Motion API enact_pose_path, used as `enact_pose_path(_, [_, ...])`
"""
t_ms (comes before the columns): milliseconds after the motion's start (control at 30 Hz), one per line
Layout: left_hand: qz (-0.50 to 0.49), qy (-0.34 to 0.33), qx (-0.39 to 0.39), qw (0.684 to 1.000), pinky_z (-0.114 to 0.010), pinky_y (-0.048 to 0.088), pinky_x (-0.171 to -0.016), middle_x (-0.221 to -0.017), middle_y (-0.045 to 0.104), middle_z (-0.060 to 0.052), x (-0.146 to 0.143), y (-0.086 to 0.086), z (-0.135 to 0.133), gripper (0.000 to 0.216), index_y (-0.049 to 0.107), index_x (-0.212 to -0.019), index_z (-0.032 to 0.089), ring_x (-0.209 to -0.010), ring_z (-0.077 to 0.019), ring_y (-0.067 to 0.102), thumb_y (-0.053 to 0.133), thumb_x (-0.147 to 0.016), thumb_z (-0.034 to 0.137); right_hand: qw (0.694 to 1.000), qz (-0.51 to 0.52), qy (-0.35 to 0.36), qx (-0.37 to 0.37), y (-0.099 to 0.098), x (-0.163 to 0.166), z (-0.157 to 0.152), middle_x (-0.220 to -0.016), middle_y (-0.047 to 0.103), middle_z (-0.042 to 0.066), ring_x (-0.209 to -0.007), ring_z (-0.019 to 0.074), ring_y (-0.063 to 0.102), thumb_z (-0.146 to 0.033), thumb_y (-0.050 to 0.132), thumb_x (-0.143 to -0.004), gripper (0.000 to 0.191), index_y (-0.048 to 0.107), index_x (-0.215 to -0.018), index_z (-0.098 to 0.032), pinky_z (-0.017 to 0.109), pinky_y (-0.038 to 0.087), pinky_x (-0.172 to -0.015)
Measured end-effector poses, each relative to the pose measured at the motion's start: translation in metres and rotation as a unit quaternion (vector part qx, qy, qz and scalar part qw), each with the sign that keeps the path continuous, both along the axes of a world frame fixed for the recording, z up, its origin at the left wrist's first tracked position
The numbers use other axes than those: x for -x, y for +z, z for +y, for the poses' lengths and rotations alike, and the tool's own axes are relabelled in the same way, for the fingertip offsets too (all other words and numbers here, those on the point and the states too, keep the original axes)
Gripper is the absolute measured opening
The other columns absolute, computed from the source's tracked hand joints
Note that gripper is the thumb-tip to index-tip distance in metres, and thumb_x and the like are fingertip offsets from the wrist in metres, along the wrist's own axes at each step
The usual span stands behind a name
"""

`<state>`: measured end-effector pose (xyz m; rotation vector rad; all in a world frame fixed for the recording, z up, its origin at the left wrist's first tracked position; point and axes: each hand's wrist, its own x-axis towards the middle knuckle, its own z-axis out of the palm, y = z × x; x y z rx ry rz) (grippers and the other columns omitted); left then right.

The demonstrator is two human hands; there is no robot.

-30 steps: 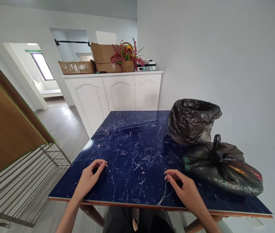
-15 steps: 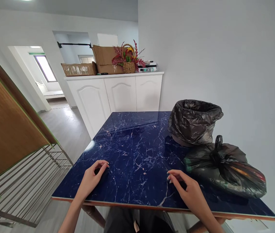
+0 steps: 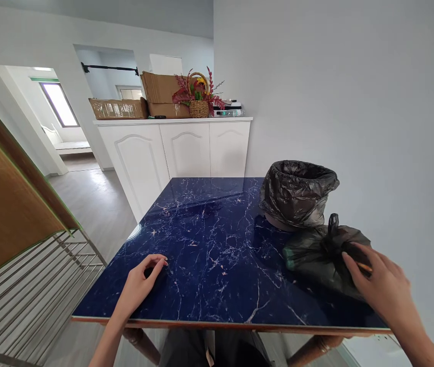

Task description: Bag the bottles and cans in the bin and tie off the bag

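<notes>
My right hand (image 3: 381,288) lies over the near end of a tied black rubbish bag (image 3: 318,252), fingers stretched out and touching it. The bag rests on its side at the right of a dark blue marble-pattern table (image 3: 217,244). Behind it stands a small bin lined with a black bag (image 3: 297,193), its mouth open. My left hand (image 3: 140,283) rests on the table near the front left edge, fingers loosely curved, holding nothing.
A white wall runs close along the table's right side. A white cabinet (image 3: 174,148) stands behind, carrying cardboard boxes (image 3: 119,108) and a flower basket (image 3: 199,97). A wooden panel on a metal rack (image 3: 21,239) is at the left. Grey floor lies between.
My right hand has moved right from the bare tabletop onto the tied black bag. My left hand stays where it was. The view has shifted slightly.
</notes>
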<state>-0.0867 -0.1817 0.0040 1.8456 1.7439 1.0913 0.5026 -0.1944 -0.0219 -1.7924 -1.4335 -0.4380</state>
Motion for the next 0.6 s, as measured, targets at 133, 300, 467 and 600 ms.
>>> enact_pose_path(133, [0.001, 0.001, 0.001, 1.0, -0.038, 0.059, -0.095, -0.105, 0.083, -0.007, 0.0, 0.0, 0.001, 0.052, 0.076, -0.104, 0.024, -0.099, -0.0286, 0.078, 0.059, -0.095, 0.072, 0.996, -0.018, 0.085, 0.003, -0.025, 0.005, 0.005, -0.117, 0.078, 0.017, -0.111, 0.0397, 0.073, -0.065, 0.042, -0.104, 0.056, 0.072, -0.12, -0.02, 0.058, 0.054, -0.101])
enact_pose_path(300, [0.001, 0.004, 0.01, 1.0, -0.038, 0.058, -0.095, -0.105, 0.082, -0.007, 0.0, 0.0, 0.001, 0.051, 0.076, -0.105, 0.025, -0.098, -0.0282, 0.079, 0.058, -0.095, 0.072, 0.989, 0.01, 0.146, 0.032, -0.02, 0.064, -0.006, -0.12, 0.077, 0.013, -0.11, 0.0352, 0.073, -0.057, 0.047, -0.107, 0.043, 0.07, -0.121, -0.023, 0.053, 0.052, -0.102])
enact_pose_path(467, [0.0, 0.001, 0.008, 1.0, -0.039, 0.058, -0.096, -0.106, 0.083, -0.007, 0.001, -0.003, 0.002, 0.053, 0.076, -0.105, 0.025, -0.1, -0.0289, 0.078, 0.058, -0.094, 0.073, 0.973, 0.044, 0.222, 0.043, -0.006, 0.136, -0.016, -0.124, 0.074, 0.011, -0.118, 0.034, 0.069, -0.047, 0.052, -0.109, 0.032, 0.068, -0.126, -0.025, 0.053, 0.049, -0.105])
enact_pose_path(600, [0.002, -0.001, 0.013, 1.0, -0.039, 0.057, -0.097, -0.106, 0.083, -0.007, 0.001, -0.002, 0.001, 0.052, 0.076, -0.107, 0.025, -0.1, -0.0283, 0.078, 0.058, -0.095, 0.072, 0.954, 0.07, 0.285, 0.056, 0.005, 0.19, -0.021, -0.128, 0.073, 0.011, -0.12, 0.0329, 0.067, -0.041, 0.054, -0.109, 0.029, 0.067, -0.131, -0.027, 0.053, 0.05, -0.105])
